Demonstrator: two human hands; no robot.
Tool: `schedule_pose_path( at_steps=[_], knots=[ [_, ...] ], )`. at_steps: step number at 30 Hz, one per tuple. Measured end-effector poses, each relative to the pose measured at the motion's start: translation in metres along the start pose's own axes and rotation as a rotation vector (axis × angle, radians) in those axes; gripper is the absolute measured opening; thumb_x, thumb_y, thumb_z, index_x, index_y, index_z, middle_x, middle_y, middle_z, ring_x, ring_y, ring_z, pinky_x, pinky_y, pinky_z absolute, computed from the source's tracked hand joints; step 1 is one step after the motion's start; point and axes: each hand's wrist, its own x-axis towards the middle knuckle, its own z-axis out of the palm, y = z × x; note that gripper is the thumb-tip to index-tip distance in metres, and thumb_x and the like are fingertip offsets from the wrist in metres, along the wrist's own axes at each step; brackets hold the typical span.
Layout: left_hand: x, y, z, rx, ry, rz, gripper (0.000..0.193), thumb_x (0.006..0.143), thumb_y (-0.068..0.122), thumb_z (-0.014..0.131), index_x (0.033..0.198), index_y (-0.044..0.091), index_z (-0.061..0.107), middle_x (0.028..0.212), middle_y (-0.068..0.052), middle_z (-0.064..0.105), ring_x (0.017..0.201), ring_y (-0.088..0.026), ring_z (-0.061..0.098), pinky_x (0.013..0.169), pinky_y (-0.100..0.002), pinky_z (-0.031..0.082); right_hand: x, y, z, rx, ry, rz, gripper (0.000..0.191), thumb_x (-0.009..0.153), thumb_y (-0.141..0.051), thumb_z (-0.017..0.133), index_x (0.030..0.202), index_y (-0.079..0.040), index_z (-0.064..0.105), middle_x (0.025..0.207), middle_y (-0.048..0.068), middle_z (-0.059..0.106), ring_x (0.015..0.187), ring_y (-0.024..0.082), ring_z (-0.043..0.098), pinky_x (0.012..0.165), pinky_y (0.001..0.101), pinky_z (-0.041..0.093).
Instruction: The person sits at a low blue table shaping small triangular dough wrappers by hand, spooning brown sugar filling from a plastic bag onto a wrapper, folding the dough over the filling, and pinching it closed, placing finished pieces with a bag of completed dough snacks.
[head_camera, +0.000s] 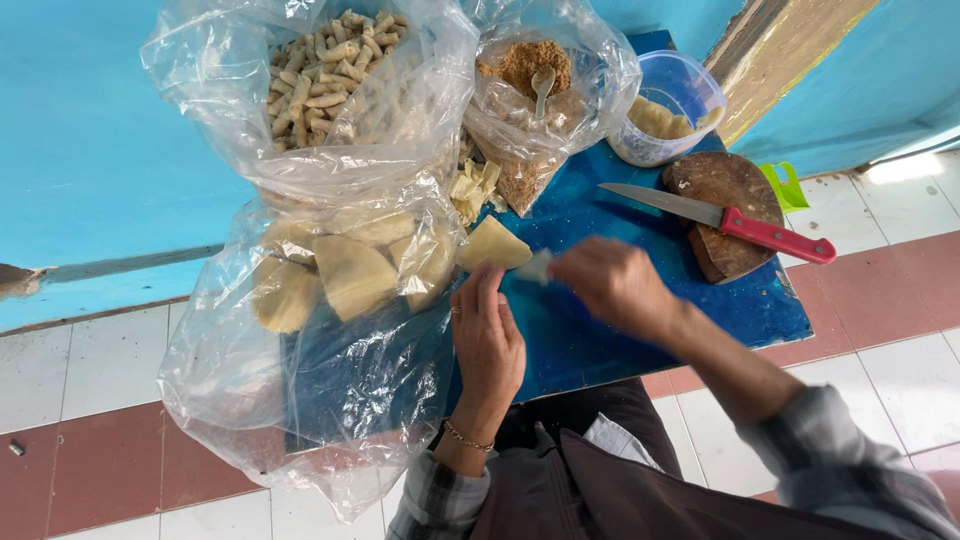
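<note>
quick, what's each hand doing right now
Left hand: open, flat on the blue board beside the pale wrapper sheet.
Right hand: blurred, fingers closed on a small pale piece.

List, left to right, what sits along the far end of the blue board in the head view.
Clear bag of rolled snacks → clear bag of brown crumbs with a spoon → clear plastic tub → round wooden block under a red-handled knife → green plastic piece.

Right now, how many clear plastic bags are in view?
3. One bag of rolled snacks at the top left, one bag of brown crumbs with a spoon beside it, and one large bag of pale wrappers below, by the left hand.
</note>
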Motion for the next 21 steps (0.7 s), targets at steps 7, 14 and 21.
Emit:
schedule_pose_path(
  at_steps=[7,14,21],
  knots=[
    [-0.020,0.015,-0.011,0.103,-0.218,0.162,0.030,0.085,0.003,0.067,0.114,0.006,0.069,0.121,-0.009,0.065,0.113,-0.031,0.060,0.106,-0.050,0.043,-0.044,-0.045,-0.017,-0.204,-0.075,-0.129,0.041,0.078,-0.011,0.072,0.118,-0.007,0.071,0.107,0.011,0.075,0.096,0.025,0.074,0.080,0.0393,0.058],
    [-0.034,0.025,-0.014,0.092,-0.214,0.241,0.026,0.083,0.004,0.069,0.109,0.005,0.070,0.122,-0.010,0.064,0.115,-0.030,0.060,0.106,-0.053,0.041,-0.026,0.084,-0.071,-0.405,0.022,0.369,0.049,0.093,-0.038,0.084,0.135,-0.015,0.072,0.123,0.010,0.068,0.113,0.030,0.065,0.097,0.0519,0.053],
    [-0.031,0.027,-0.022,0.027,-0.204,0.236,0.022,0.087,0.004,0.068,0.108,0.003,0.072,0.124,-0.013,0.064,0.115,-0.031,0.061,0.106,-0.050,0.044,0.019,0.198,-0.054,-0.756,-0.308,0.307,0.057,0.073,-0.067,0.081,0.118,-0.032,0.078,0.174,0.006,0.033,0.163,0.035,0.013,0.116,0.0751,-0.009]
  ],
)
